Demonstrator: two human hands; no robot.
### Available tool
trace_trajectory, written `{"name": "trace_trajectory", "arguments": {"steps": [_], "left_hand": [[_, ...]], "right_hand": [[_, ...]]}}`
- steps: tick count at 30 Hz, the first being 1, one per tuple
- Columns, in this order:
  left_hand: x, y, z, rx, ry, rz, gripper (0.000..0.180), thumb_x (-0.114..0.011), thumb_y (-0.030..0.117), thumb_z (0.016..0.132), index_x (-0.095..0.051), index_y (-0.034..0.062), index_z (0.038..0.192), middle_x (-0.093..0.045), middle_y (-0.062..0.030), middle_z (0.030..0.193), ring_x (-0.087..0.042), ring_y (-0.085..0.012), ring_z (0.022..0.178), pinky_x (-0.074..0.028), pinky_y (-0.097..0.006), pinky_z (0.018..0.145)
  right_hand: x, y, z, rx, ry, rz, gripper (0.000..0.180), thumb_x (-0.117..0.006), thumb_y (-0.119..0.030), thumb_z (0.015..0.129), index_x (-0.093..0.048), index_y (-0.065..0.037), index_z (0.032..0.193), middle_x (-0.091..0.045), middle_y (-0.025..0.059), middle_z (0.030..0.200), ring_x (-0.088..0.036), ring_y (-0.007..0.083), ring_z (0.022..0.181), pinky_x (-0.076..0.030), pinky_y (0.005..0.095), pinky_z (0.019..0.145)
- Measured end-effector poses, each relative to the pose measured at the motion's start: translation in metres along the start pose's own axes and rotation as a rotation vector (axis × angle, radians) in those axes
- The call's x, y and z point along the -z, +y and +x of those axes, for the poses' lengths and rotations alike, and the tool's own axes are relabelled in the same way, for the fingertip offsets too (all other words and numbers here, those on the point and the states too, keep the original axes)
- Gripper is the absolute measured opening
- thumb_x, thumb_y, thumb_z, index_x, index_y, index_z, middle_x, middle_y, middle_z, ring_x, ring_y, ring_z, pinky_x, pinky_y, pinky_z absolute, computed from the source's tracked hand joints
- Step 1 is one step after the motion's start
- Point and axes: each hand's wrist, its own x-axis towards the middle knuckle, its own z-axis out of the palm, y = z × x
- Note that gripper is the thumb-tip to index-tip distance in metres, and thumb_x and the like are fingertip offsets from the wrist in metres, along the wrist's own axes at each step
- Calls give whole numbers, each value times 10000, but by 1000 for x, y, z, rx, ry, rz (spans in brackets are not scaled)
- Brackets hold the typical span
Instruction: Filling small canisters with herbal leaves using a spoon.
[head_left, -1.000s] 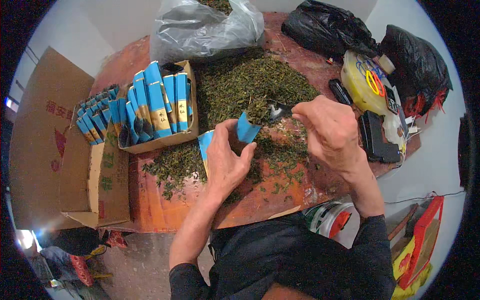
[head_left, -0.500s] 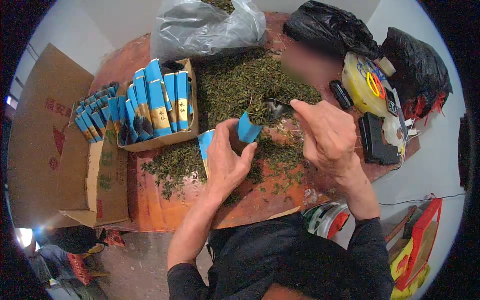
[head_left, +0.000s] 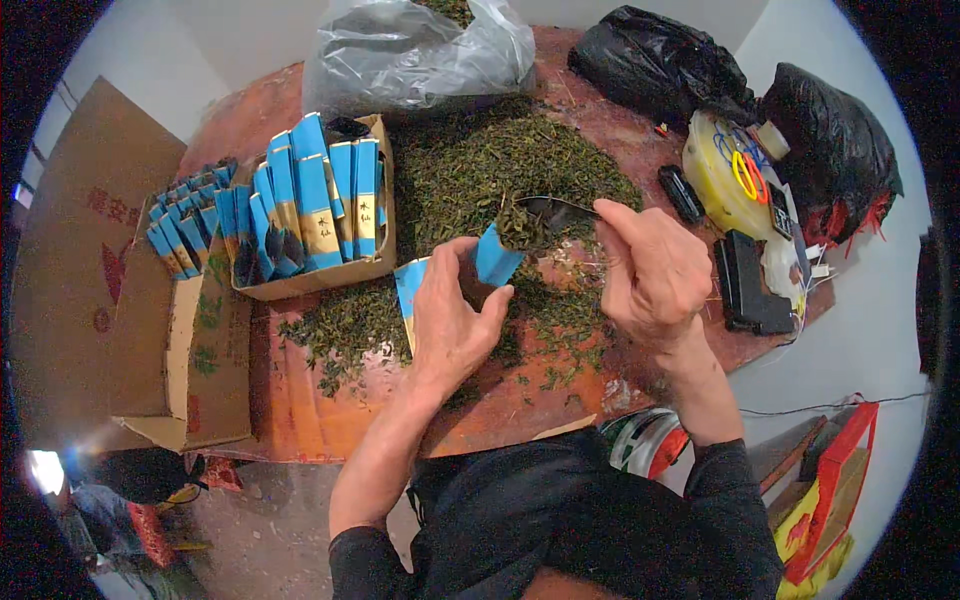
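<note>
- Grasps blue packet point(head_left: 497, 260) in left hand point(head_left: 452, 318), thumb and fingers curled round it, open end up, near leaf pile point(head_left: 510, 155).
- Pinches spoon point(head_left: 546, 208) by its handle in right hand point(head_left: 662, 265).
- Holds spoon beside packet's mouth, leaves clumped there.
- Has packet-filled carton point(head_left: 330, 278) farther left.

Left grip point(head_left: 452, 312) round a tilted blue packet point(head_left: 498, 258), dark dried leaves point(head_left: 522, 228) heaped at its mouth. Right grip point(head_left: 658, 275) pinches a thin spoon point(head_left: 572, 204) by the handle, its far end at those leaves. Big leaf pile point(head_left: 490, 165) behind on reddish tabletop point(head_left: 320, 425). Left: small carton point(head_left: 322, 282) of blue-and-gold packets point(head_left: 318, 210), larger cardboard box point(head_left: 218, 375) beside it. Clear plastic bag point(head_left: 415, 65) at back, black bag point(head_left: 660, 62) back right.
</note>
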Motion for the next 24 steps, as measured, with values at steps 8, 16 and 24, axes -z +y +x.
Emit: {"name": "trace_trajectory", "arguments": {"steps": [8, 16, 24], "left_hand": [[-1, -6, 0, -54, -9, -18, 568, -805, 88, 776, -520, -23, 1254, -628, -219, 1118, -645, -381, 1011, -526, -435, 879], [-1, -4, 0, -58, 3, -33, 552, -796, 86, 786, -522, -7, 1256, -635, -206, 1103, -655, -355, 986, -533, -426, 868], [1, -4, 0, -64, 7, -11, 555, -802, 84, 781, -522, -2, 1252, -639, -206, 1115, -664, -367, 994, -539, -431, 862]], "right_hand": [[-3, 2, -1, -31, 42, 21, 281, -739, 123, 796, -706, 9, 1051, -599, 88, 696, -569, 230, 550, -435, 333, 508], [-3, 3, 2, -29, 41, -2, 315, -712, 127, 738, -675, -2, 1022, -679, 105, 778, -642, 268, 593, -506, 361, 529], [0, 6, 3, -58, 55, -18, 287, -717, 114, 752, -678, -8, 1009, -694, 101, 792, -657, 264, 616, -519, 357, 541]]}}
